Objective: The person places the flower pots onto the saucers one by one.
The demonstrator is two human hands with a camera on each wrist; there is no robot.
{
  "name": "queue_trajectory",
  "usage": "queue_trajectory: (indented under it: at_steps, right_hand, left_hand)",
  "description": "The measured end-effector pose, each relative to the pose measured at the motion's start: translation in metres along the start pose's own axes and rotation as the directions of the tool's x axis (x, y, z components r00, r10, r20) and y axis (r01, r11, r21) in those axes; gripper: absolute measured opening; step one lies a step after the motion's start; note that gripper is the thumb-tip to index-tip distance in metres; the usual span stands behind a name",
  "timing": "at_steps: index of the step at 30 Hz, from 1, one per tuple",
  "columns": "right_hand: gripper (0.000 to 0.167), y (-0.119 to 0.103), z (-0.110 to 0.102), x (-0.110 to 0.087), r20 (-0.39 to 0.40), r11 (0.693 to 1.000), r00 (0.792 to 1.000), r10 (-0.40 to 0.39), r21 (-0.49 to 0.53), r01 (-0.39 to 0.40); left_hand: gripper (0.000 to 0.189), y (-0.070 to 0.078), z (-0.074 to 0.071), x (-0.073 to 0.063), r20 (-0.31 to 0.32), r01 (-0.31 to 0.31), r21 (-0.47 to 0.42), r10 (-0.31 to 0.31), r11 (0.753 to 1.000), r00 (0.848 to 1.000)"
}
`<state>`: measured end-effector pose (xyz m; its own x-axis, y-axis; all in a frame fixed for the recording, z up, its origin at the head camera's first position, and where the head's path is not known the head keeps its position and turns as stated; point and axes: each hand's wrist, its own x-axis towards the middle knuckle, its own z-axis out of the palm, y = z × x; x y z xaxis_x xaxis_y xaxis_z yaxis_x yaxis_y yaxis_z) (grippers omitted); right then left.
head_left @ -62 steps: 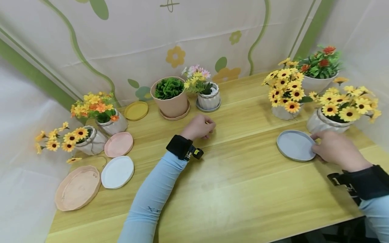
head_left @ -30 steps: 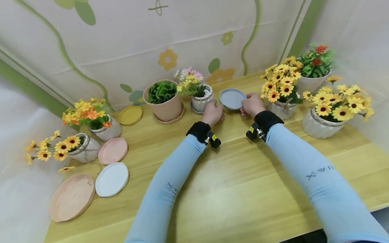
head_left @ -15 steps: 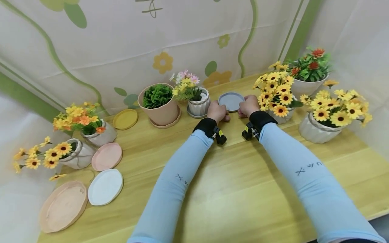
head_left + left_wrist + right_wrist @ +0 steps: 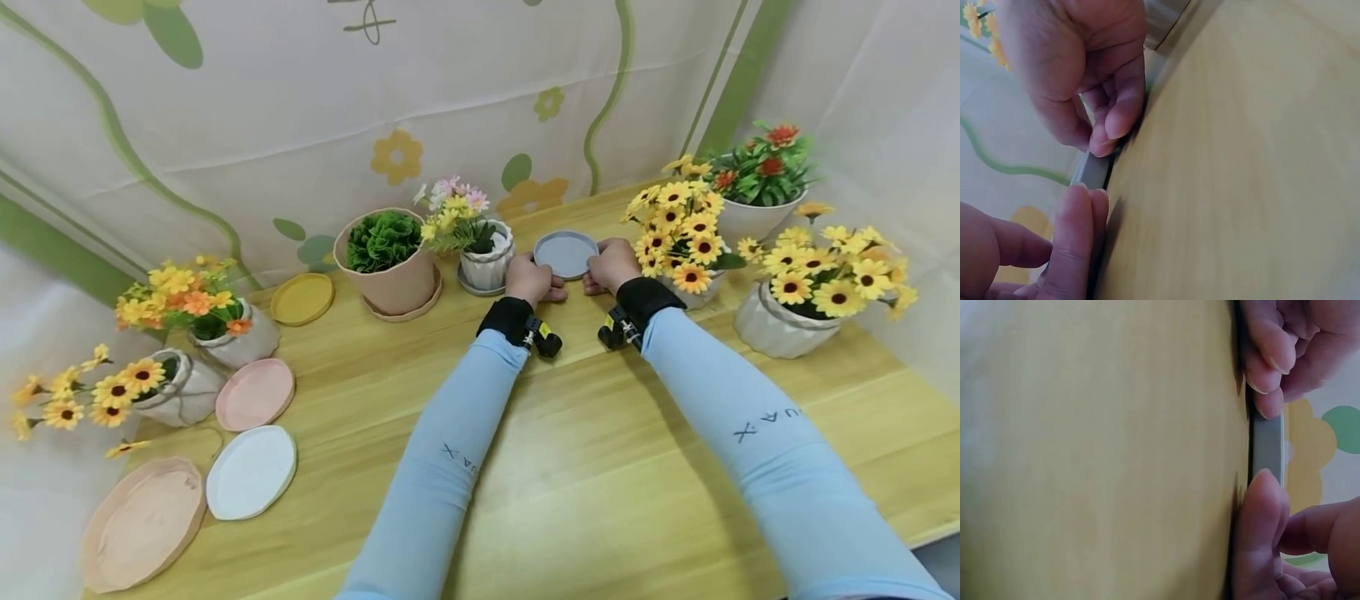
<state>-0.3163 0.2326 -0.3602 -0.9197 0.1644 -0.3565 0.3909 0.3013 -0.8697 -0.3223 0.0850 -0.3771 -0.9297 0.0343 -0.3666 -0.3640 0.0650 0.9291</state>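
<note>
A round grey plant saucer (image 4: 566,254) lies at the back middle of the table, between both hands. My left hand (image 4: 532,279) pinches its near left edge, and my right hand (image 4: 613,265) pinches its right edge. In the left wrist view the saucer's thin rim (image 4: 1094,169) shows low against the wood, between the fingertips of both hands. The right wrist view shows the same grey rim (image 4: 1268,450) edge-on. Left of my left hand, a small white pot (image 4: 487,265) with pink and yellow flowers stands on another grey saucer.
A peach pot (image 4: 393,283) with leafy greens stands on a saucer further left. Yellow (image 4: 302,298), pink (image 4: 255,394), white (image 4: 251,472) and peach (image 4: 142,525) saucers lie at left, near two tipped flowerpots. Potted yellow flowers (image 4: 787,329) and a red-flowered plant (image 4: 757,218) stand at right.
My right hand has carried the grey saucer from the right side to the back middle. My left hand has moved right and taken its left edge. The view has shifted slightly.
</note>
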Motion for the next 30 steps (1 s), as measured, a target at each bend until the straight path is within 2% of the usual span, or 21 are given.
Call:
queue_trajectory:
  at_steps: [5,9,13,16,19,21,24,25,30]
  right_hand:
    - [0.051,0.0,-0.001,-0.007,0.017,1.0,1.0,-0.008,-0.016,0.009]
    - [0.044,-0.004,-0.004,-0.022,0.062,0.982,0.995,-0.073,-0.171,0.082]
    - [0.046,-0.008,-0.011,-0.06,0.145,0.886,0.969,-0.199,-0.396,0.241]
    - [0.047,-0.009,-0.02,-0.1,0.208,0.809,0.935,-0.287,-0.471,0.353]
    - [0.04,-0.004,-0.034,-0.137,0.244,0.778,0.905,-0.348,-0.464,0.424]
    - [0.036,0.003,-0.047,-0.156,0.243,0.774,0.889,-0.387,-0.438,0.457]
    - [0.034,0.019,-0.07,-0.173,0.195,0.787,0.887,-0.42,-0.408,0.462]
    - [0.034,0.025,-0.078,-0.176,0.169,0.793,0.891,-0.422,-0.407,0.453]
    - [0.046,0.048,-0.113,-0.179,0.049,0.876,0.93,-0.364,-0.322,0.36]
  left_hand:
    - [0.052,0.001,0.002,-0.014,-0.035,-0.039,-0.007,0.038,0.999,0.999]
    - [0.051,0.001,0.002,-0.017,-0.046,-0.061,-0.029,0.06,0.998,0.997]
    - [0.05,-0.001,0.0,-0.013,-0.031,-0.08,-0.059,0.078,0.995,0.996]
    - [0.049,-0.001,-0.001,-0.012,-0.023,-0.084,-0.064,0.083,0.994,0.996]
    - [0.048,-0.002,-0.002,-0.011,-0.013,-0.08,-0.067,0.079,0.995,0.997]
    - [0.047,-0.002,-0.002,-0.011,-0.01,-0.076,-0.065,0.076,0.995,0.997]
    - [0.046,-0.003,-0.003,-0.011,-0.008,-0.073,-0.059,0.073,0.996,0.997]
    - [0.046,-0.003,-0.003,-0.011,-0.007,-0.072,-0.057,0.071,0.996,0.997]
    - [0.046,-0.003,-0.003,-0.01,-0.004,-0.073,-0.055,0.073,0.996,0.997]
